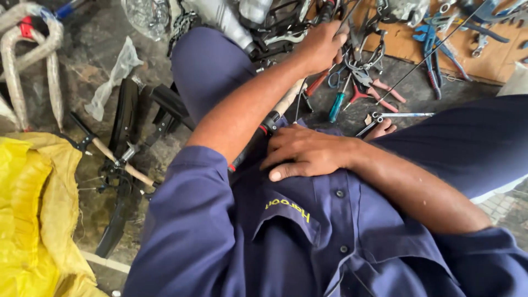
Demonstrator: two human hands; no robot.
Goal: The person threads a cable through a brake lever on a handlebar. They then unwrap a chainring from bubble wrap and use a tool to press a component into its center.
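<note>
Steel hand tools lay heaped beyond my knee, where my left hand closed on one I couldn't identify, while my right hand rested flat, holding nothing, on my shirt.

Matt blue cloth shirt under the right hand; shiny metal pliers with plastic grips beside the left hand.
</note>
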